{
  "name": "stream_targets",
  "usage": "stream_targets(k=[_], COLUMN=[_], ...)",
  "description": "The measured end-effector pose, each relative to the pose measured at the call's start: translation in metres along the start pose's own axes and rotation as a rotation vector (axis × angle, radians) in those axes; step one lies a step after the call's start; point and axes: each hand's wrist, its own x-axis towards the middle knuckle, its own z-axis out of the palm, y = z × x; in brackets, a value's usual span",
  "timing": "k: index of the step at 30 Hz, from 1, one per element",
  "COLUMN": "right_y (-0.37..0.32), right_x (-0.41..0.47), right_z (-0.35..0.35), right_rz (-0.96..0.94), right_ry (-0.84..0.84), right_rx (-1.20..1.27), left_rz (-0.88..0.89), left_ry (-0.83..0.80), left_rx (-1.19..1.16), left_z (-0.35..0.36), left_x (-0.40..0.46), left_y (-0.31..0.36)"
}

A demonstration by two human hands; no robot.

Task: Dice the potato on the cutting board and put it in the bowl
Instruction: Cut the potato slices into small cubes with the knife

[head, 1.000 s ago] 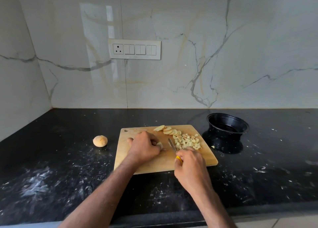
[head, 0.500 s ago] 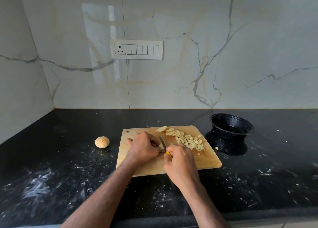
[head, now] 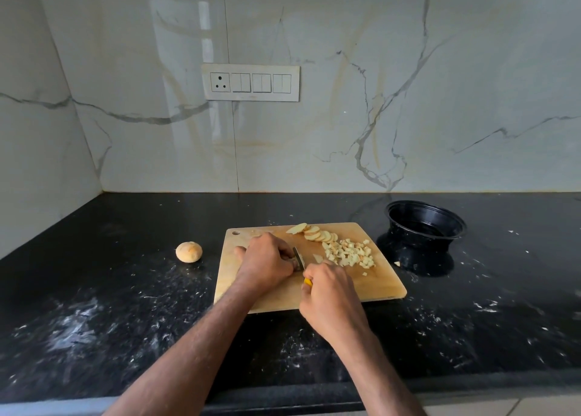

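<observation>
On the rectangular pale wooden cutting board (head: 371, 285), near its middle, the left hand (head: 267, 261) is curling its fingers down over a piece of potato that it mostly hides. The right hand (head: 330, 293) is gripping the yellow-handled knife (head: 300, 258), its blade lying just beside the left fingertips. A heap of small pale diced potato cubes (head: 350, 253) is sitting right of the blade, and a fanned row of round potato slices (head: 316, 233) is lying along the far edge. The round black plastic bowl (head: 426, 225) is standing on the black speckled countertop (head: 110, 321), right of the board. A whole round tan potato (head: 188, 252) is resting left of it.
</observation>
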Motion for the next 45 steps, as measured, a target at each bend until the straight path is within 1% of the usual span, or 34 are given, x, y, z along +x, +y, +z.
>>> stream_targets(k=[5,9,14,16,19,21,23,26,28,30,33,36,38,42,45], right_y=[0.007,0.015,0.022,0.019,0.013,0.007,0.0,-0.008,-0.007,0.0,0.014,0.018,0.015,0.016,0.024], right_x=[-0.019,-0.022,-0.022,-0.02,-0.014,-0.01,-0.007,-0.008,-0.009,-0.01,-0.008,-0.007,-0.007,-0.005,-0.001], right_z=[-0.008,-0.021,-0.027,-0.027,-0.025,-0.022,-0.016,-0.006,-0.002,-0.004,-0.012,-0.013,-0.01,-0.009,-0.014], right_rz=[0.006,0.053,0.095,0.088,0.064,0.052,0.031,-0.012,-0.015,0.024,0.084,0.089,0.07,0.081,0.128], right_ry=[-0.013,0.015,0.068,0.09,0.11,0.114,0.109,0.063,0.034,0.032,0.068,0.093,0.104,0.067,0.095], right_rx=[0.002,0.004,0.041,0.064,0.086,0.088,0.08,0.06,0.032,0.043,0.035,0.027,0.052,0.062,0.049], left_rz=[0.007,0.059,0.081,0.09,0.097,0.104,0.082,0.03,-0.011,-0.044,-0.09,-0.1,-0.093,-0.079,0.032], left_ry=[0.006,-0.018,0.001,-0.01,-0.036,0.029,0.125,0.195,0.196,0.192,0.121,0.026,0.014,0.011,0.021], left_rx=[0.04,0.027,0.057,0.001,-0.162,-0.278,-0.331,-0.281,-0.196,-0.135,-0.031,0.069,0.064,-0.029,-0.121], left_z=[0.0,-0.001,0.0,-0.001,-0.006,-0.009,-0.013,-0.016,-0.015,-0.017,-0.019,-0.016,-0.015,-0.018,-0.019], left_x=[-0.002,-0.002,0.0,0.001,0.004,0.005,0.006,0.007,0.01,0.011,0.014,0.015,0.016,0.013,0.012], left_y=[0.0,-0.002,-0.002,-0.004,-0.011,-0.016,-0.019,-0.023,-0.027,-0.029,-0.032,-0.034,-0.033,-0.032,-0.033])
